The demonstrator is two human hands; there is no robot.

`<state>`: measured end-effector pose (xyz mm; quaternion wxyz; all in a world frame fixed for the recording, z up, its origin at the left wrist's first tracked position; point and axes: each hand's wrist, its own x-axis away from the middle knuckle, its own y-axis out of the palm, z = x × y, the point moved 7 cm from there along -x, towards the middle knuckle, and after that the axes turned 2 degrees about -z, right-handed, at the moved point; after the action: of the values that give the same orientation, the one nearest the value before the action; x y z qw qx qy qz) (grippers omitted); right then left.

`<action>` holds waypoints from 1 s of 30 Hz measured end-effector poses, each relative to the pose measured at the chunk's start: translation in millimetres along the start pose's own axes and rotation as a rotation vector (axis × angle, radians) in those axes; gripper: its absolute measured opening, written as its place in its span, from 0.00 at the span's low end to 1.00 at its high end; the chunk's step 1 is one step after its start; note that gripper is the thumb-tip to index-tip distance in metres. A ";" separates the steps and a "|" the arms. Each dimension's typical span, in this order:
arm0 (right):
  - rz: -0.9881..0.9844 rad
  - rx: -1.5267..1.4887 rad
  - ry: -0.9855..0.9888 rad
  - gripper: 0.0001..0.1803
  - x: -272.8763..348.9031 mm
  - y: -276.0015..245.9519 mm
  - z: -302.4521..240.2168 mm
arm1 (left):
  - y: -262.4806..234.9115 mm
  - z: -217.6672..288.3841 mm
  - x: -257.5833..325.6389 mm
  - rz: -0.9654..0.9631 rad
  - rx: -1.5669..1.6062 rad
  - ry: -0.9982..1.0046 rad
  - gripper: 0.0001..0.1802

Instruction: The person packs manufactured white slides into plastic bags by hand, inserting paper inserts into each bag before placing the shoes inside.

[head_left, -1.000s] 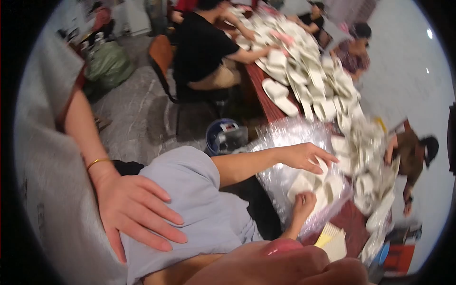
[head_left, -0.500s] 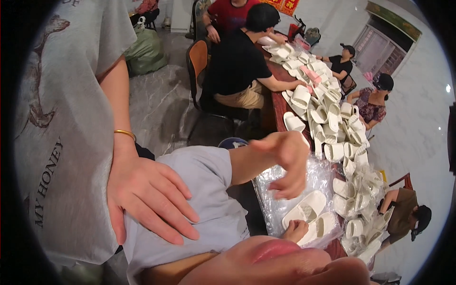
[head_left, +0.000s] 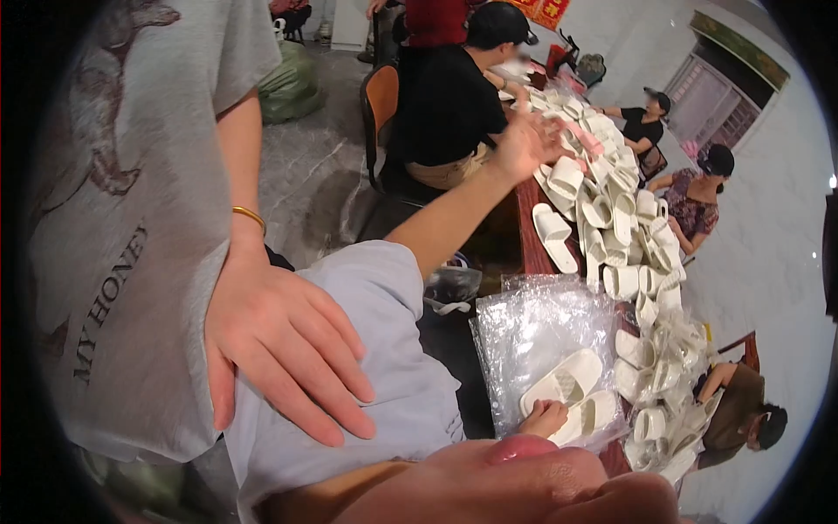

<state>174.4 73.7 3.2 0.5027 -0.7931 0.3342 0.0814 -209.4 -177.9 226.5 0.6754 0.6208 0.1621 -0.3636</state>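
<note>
Reaching far forward with left hand [head_left: 524, 144], open and empty, above loose white slippers [head_left: 567, 179]; resting curled right hand [head_left: 543, 417], grip unclear, on nearer bagged pair [head_left: 566, 391], lying diagonally.

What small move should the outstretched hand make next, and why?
Probably lower the left hand onto the nearest loose white slipper and close on it. The hand hovers open and empty over the table's pile, while the right hand rests on a slipper pair lying on the clear plastic bags.
</note>
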 end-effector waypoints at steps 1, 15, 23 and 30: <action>-0.005 -0.014 -0.021 0.06 -0.2 1.0 -1.9 | -10.0 35.0 -2.8 0.233 -0.174 0.231 0.15; -0.066 -0.100 0.057 0.06 2.6 -7.0 -14.7 | -7.3 105.0 -5.6 0.142 -0.404 0.372 0.42; -0.092 -0.002 0.002 0.03 -2.9 -9.1 -27.6 | -42.6 -53.5 51.5 0.107 -0.637 -0.121 0.28; -0.073 0.030 0.039 0.04 1.1 -10.0 -21.7 | 5.9 -221.4 151.1 -0.456 -1.180 -0.472 0.15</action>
<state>176.9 57.4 20.5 0.5108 -0.7984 0.3160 0.0424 -50.6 -10.2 90.4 0.8249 0.0018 0.3087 -0.4735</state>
